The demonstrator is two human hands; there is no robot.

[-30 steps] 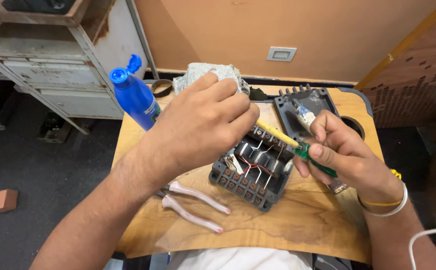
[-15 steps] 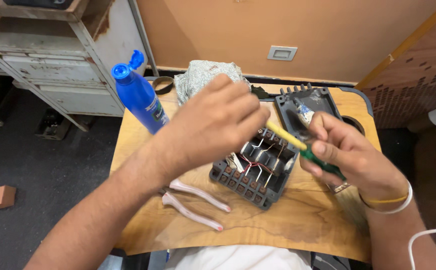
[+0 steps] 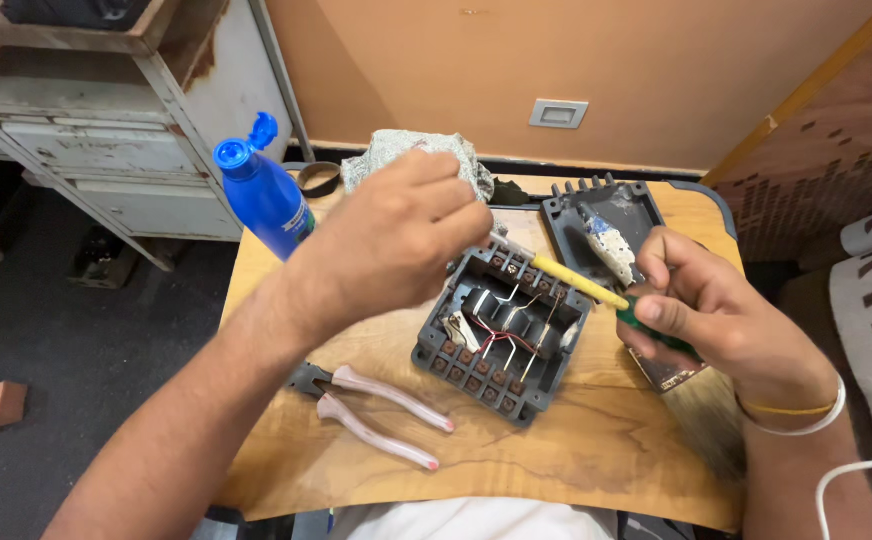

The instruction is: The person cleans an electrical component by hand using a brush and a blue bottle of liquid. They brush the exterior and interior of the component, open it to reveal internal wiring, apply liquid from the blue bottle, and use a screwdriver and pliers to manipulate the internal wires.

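A dark grey open box with terminals and thin wires [image 3: 504,335] lies in the middle of a small wooden table [image 3: 596,450]. My right hand [image 3: 701,310] grips a screwdriver with a yellow shaft and green handle [image 3: 581,284]; its tip points at the box's far rim. My left hand [image 3: 401,240] hovers over the box's far left corner with fingers pinched together; whatever it pinches is hidden. The box's grey cover [image 3: 596,215] lies behind it, with a small white and blue object inside.
Pliers with pale pink handles [image 3: 381,412] lie on the table's left front. A blue bottle with a flip cap [image 3: 264,195] stands at the far left corner beside a crumpled cloth [image 3: 386,150] and a tape roll [image 3: 318,178]. A paintbrush [image 3: 691,395] lies under my right hand. A metal shelf [image 3: 96,130] stands to the left.
My left hand has lifted and shifted toward the box's far left corner, uncovering more of the box. The screwdriver tip has moved toward the far rim.
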